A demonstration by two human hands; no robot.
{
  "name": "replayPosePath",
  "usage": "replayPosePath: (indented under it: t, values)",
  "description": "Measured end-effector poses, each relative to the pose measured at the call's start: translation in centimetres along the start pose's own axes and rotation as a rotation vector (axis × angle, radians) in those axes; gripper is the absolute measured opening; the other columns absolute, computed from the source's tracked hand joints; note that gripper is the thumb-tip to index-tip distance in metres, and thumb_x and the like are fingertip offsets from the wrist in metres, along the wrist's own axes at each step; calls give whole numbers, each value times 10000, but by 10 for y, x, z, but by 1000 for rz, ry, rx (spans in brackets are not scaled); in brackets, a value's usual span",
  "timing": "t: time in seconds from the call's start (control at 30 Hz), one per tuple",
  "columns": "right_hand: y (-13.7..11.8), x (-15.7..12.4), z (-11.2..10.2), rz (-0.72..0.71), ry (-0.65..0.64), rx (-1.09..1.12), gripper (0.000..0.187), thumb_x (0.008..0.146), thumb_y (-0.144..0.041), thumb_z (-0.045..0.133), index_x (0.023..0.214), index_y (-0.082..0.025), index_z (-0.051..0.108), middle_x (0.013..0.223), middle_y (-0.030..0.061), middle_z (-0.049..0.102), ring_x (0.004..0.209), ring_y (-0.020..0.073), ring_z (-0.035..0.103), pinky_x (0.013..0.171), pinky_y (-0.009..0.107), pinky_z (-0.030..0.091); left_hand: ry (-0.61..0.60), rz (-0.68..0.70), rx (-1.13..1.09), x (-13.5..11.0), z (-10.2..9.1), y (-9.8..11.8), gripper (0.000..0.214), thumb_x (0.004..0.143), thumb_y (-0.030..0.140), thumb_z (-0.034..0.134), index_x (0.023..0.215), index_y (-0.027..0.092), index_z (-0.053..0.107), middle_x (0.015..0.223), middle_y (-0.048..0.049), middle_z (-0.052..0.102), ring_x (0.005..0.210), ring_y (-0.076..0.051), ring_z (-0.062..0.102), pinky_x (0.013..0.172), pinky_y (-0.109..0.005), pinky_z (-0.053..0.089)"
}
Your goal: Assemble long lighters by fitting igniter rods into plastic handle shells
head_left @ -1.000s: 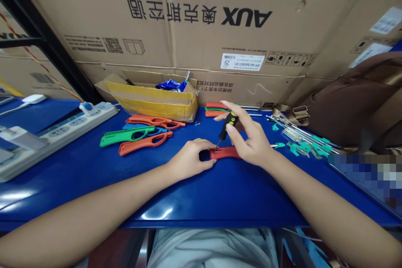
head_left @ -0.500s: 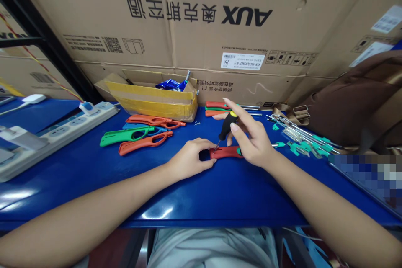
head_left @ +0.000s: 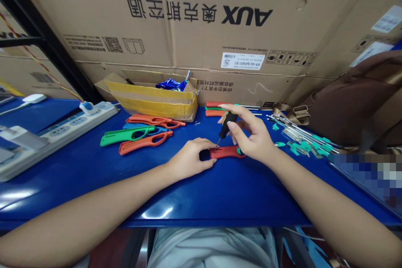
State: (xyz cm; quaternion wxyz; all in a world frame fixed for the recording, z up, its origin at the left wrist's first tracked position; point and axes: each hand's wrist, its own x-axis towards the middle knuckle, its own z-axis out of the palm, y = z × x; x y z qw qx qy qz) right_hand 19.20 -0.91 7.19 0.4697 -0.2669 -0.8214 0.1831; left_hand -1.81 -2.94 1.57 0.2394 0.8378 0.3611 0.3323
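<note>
On the blue table lies a red lighter (head_left: 226, 152) with a green part near its trigger. My left hand (head_left: 193, 157) pinches its left end between thumb and fingers. A screwdriver (head_left: 228, 124) with a black and yellow handle is gripped in my right hand (head_left: 253, 136), tilted, its tip at the lighter's left part. My right index finger reaches over the top of the handle. Part of the lighter's right side is hidden behind my right hand.
Orange, green and blue lighter shells (head_left: 125, 135) lie to the left. Behind them stands a taped cardboard box (head_left: 153, 102). Assembled lighters (head_left: 215, 113) lie at the back, metal rods with green parts (head_left: 309, 142) at right. A power strip (head_left: 65, 134) runs along the left.
My right hand and the screwdriver handle have shifted slightly, with the index finger now lower and bent over the handle's top. My left hand and the lighter stay put.
</note>
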Motion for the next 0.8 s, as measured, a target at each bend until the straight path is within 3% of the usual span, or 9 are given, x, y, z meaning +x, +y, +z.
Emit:
replayPosePath:
  t: [0.1, 0.2, 0.33, 0.4, 0.5, 0.57, 0.63, 0.8]
  values:
    - [2, 0, 0, -105, 139, -199, 303, 913, -320, 690, 1209, -259, 666, 1100, 46, 746, 740, 168, 708, 708, 313, 613, 0, -6, -3, 0, 0, 0, 289, 806, 174, 734, 1095, 172, 728, 1130, -79, 758, 1067, -233, 693, 985, -370, 530]
    - [-1, -2, -3, -192, 166, -339, 320, 948, -267, 625, 1267, -267, 645, 1026, 36, 766, 755, 175, 718, 748, 318, 607, -3, -16, 0, -1, 0, 1, 297, 804, 176, 737, 1101, 176, 729, 1137, -79, 756, 1065, -233, 694, 987, -374, 528]
    - [-5, -3, -2, -140, 12, -175, 471, 1025, -230, 424, 1492, -287, 452, 1259, 72, 696, 952, 195, 720, 825, 354, 611, -6, -9, -3, 0, 0, 0, 301, 800, 166, 737, 1101, 178, 729, 1135, -72, 756, 1062, -230, 693, 981, -367, 529]
    - [-4, -3, 1, -100, 21, -109, 437, 1013, -262, 487, 1449, -290, 499, 1250, 72, 696, 862, 180, 721, 724, 326, 617, -5, -4, 0, 0, 0, 0, 301, 797, 159, 738, 1098, 179, 728, 1131, -70, 757, 1063, -230, 692, 980, -363, 529]
    - [-3, -4, 3, -160, 146, -203, 364, 916, -298, 685, 1276, -276, 635, 1122, 51, 742, 678, 150, 685, 601, 289, 585, 7, 3, 8, 0, 1, -1, 308, 791, 156, 742, 1099, 171, 726, 1126, -75, 759, 1062, -232, 694, 981, -364, 529]
    - [-4, -5, 2, -235, 195, -305, 362, 893, -276, 711, 1251, -269, 653, 1043, 39, 761, 663, 152, 679, 634, 297, 585, 5, 5, 11, 0, 1, -1, 304, 797, 165, 742, 1101, 168, 725, 1121, -77, 760, 1055, -230, 696, 979, -364, 530]
    - [-5, -6, 0, -254, 173, -310, 415, 937, -237, 623, 1351, -262, 600, 1080, 55, 755, 742, 173, 699, 706, 324, 595, -2, 1, 10, 0, 1, -1, 301, 805, 171, 740, 1106, 164, 725, 1126, -78, 758, 1055, -227, 693, 981, -364, 527]
    - [-3, -4, 6, -99, 58, -62, 507, 994, -195, 479, 1493, -282, 466, 1276, 89, 681, 893, 183, 698, 794, 355, 606, -14, 4, 3, -1, -1, -1, 297, 811, 159, 732, 1107, 144, 727, 1124, -79, 756, 1061, -224, 684, 982, -358, 520]
